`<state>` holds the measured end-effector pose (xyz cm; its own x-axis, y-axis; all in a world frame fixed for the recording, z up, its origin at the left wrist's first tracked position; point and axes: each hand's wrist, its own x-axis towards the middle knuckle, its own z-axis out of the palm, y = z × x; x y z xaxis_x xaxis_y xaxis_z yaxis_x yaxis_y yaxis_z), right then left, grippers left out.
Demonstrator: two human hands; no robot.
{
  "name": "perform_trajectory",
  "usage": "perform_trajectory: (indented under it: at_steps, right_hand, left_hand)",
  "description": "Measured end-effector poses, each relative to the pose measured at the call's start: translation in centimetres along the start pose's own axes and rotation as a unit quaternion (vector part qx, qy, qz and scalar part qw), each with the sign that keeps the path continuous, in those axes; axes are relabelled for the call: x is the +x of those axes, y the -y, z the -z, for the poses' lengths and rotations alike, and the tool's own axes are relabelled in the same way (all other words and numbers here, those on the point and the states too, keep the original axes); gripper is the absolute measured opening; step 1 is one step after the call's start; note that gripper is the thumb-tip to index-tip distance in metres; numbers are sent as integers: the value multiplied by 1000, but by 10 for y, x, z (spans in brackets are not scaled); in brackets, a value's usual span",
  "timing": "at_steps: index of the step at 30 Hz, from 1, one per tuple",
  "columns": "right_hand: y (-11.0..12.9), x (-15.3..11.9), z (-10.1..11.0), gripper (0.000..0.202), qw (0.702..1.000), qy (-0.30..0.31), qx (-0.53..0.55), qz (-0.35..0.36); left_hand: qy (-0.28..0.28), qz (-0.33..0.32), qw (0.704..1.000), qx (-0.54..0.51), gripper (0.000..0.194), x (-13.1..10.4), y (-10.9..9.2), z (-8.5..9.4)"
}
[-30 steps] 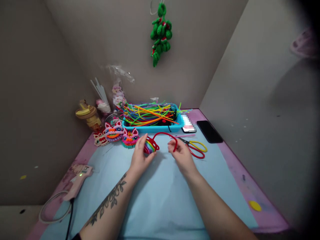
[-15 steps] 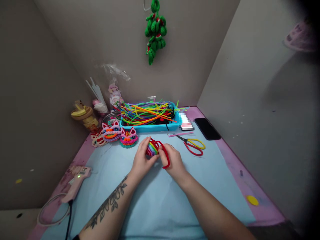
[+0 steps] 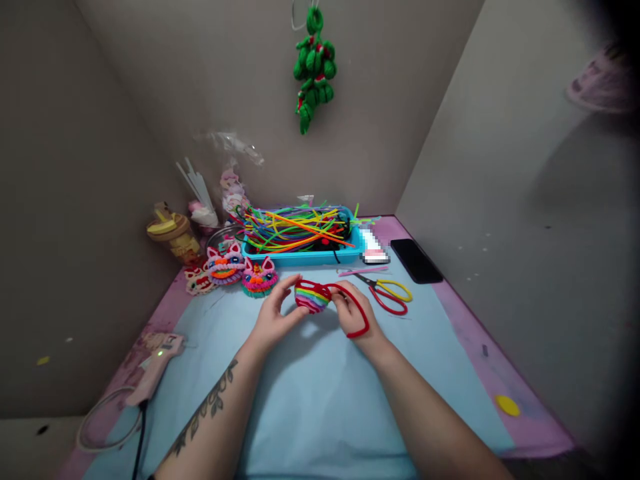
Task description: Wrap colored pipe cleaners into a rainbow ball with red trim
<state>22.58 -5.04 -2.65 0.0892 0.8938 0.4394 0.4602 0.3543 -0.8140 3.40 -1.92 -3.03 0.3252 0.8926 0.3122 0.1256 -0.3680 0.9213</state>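
Observation:
A small rounded piece of rainbow-striped pipe cleaner (image 3: 312, 297) with a red upper edge is held above the blue mat. My left hand (image 3: 277, 315) grips its left side between thumb and fingers. A red pipe cleaner (image 3: 361, 308) runs from the piece's right edge and bends down over my right hand (image 3: 354, 313). The fingers of my right hand are pinched on this red strand close to the piece.
Behind the hands stands a blue tray (image 3: 305, 257) of colourful pipe cleaners. Lion-like figures (image 3: 259, 277) sit left of it. Scissors (image 3: 393, 297) and a phone (image 3: 416, 261) lie to the right. A pink glue gun (image 3: 156, 368) rests at the left, its cord trailing.
My right hand has moved right, drawing the red strand outward. The fingers of my left hand have spread a little, so more of the striped piece shows. The view has shifted slightly.

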Motion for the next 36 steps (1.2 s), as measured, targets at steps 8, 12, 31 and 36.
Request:
perform_trajectory:
  at_steps: [8, 12, 31, 36]
  right_hand:
    - [-9, 2, 0, 18, 977, 41, 179, -111]
    - [-5, 2, 1, 25, 956, 51, 232, -174]
    - [5, 2, 1, 9, 983, 75, 127, -107]
    - [4, 0, -1, 12, 997, 63, 39, -22]
  left_hand:
    - [46, -8, 998, -37, 46, 0, -13, -4]
    - [31, -8, 999, -15, 40, 0, -17, -4]
    - [41, 89, 995, -15, 31, 2, -16, 1]
    - [66, 122, 990, 29, 27, 3, -24, -2]
